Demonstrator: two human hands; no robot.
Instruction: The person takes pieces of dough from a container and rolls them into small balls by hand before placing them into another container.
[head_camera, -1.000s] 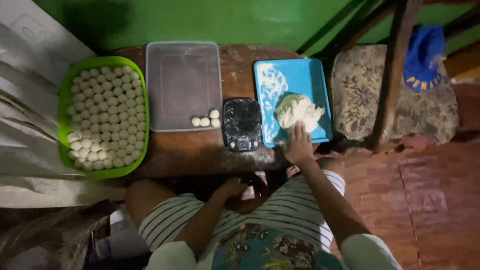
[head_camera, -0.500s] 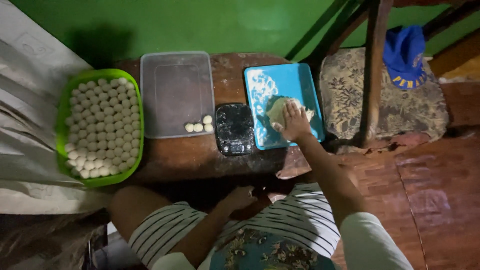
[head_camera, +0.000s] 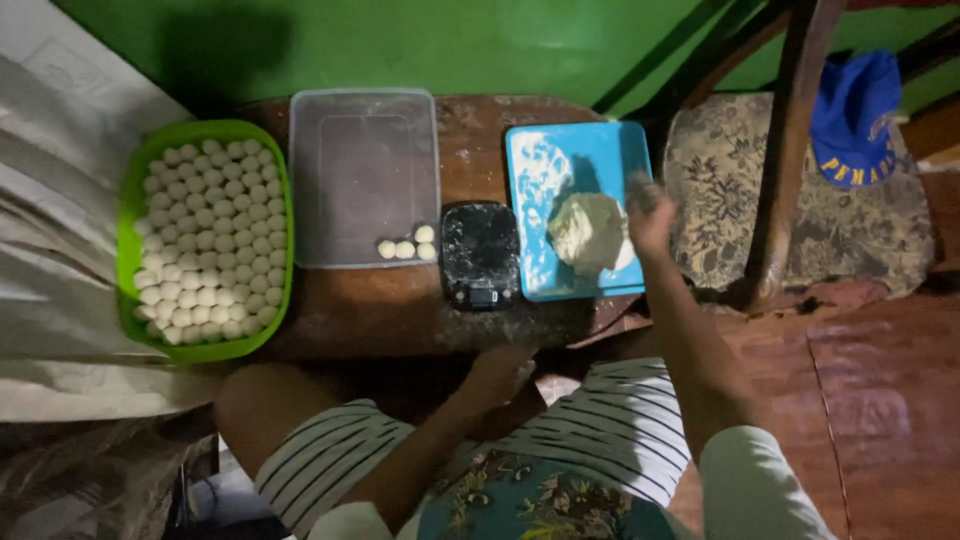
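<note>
A pale lump of dough (head_camera: 588, 232) lies on a floured blue tray (head_camera: 560, 150) on a small dark wooden table (head_camera: 400, 310). My right hand (head_camera: 648, 210) hovers at the lump's right edge, blurred, with its fingers curled; whether it holds a bit of dough is unclear. My left hand (head_camera: 500, 372) rests low by my lap at the table's near edge, holding nothing. A black kitchen scale (head_camera: 481, 255) sits just left of the blue tray. Three small dough balls (head_camera: 405, 246) lie in the near right corner of a clear plastic box (head_camera: 365, 170).
A green tray (head_camera: 130, 200) packed with several rows of dough balls sits at the table's left end, beside pale cloth (head_camera: 50, 200). A patterned chair seat (head_camera: 720, 190) stands right of the table, with a blue cap (head_camera: 855, 115) behind it. A green wall runs behind.
My right hand was pressing on the dough lump; it has now lifted off to the lump's right side. The view has shifted slightly. My left hand has stayed by my lap.
</note>
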